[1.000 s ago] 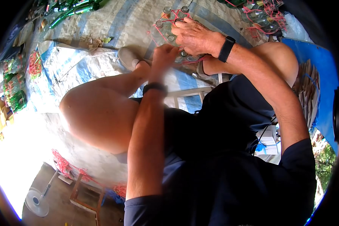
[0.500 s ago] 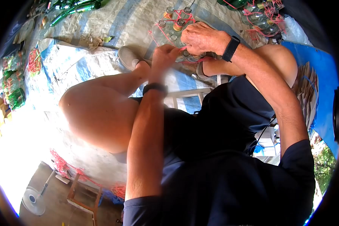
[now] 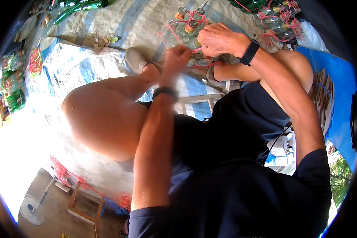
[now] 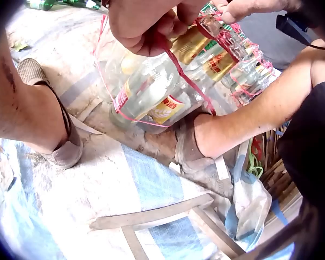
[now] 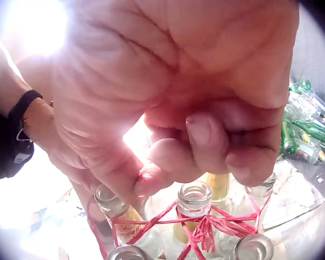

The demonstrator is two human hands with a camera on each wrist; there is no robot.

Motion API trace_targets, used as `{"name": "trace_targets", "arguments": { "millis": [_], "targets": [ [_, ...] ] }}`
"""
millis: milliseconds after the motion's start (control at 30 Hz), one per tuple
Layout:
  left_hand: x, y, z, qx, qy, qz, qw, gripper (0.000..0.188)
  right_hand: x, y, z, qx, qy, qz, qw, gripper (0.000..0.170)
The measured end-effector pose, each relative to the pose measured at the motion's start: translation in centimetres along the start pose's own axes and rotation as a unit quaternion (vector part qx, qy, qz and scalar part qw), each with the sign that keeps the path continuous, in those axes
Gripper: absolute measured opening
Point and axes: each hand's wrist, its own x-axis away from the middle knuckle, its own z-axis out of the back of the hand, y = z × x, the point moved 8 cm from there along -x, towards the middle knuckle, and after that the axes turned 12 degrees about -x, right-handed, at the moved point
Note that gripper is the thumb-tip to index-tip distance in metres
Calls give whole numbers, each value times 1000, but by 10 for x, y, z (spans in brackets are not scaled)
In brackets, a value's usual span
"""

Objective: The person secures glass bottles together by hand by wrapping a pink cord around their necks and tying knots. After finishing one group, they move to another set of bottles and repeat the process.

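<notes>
A bundle of clear glass bottles stands on the ground between the person's feet, pink plastic string crossed and knotted around the necks. My left hand is at the bundle's near side, pinching the pink string, which runs down past labelled bottles. Just to its right, my right hand holds string too, its fingers curled in the right wrist view. A short taut stretch of string spans the two hands. Open bottle mouths show below the right hand's fingertips.
Striped tarpaulin covers the ground. A low wooden stool frame lies between the legs. Green bottles are at the back left, another tied bundle at the back right. A fan stands lower left.
My right hand has moved right and a little down, off the bottle tops, uncovering more necks. String now shows stretched between the hands. The left hand has barely moved.
</notes>
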Motion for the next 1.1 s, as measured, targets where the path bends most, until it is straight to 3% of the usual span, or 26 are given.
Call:
{"name": "trace_targets", "arguments": {
  "millis": [333,400,433,500,833,1000,1100],
  "targets": [
    [2,5,2,-45,-3,13,999,25,0,0,19,-25,10,-11,1000,19],
    [2,5,1,-58,-6,11,998,26,-1,8,10,43,-100,-94,990,21],
    [2,5,1,-57,-5,11,998,26,0,12,6,43,-100,-93,990,21],
    [3,6,2,-39,0,15,999,27,0,12,13,22,2,-26,999,19],
    [6,14,2,-44,23,5,999,30,6,39,13,-1,0,-61,998,20],
    [6,16,0,-48,32,-2,998,29,5,47,9,27,73,-19,997,20],
    [7,17,0,-31,38,-8,999,29,7,53,5,21,56,-34,998,20]
  ]
}}
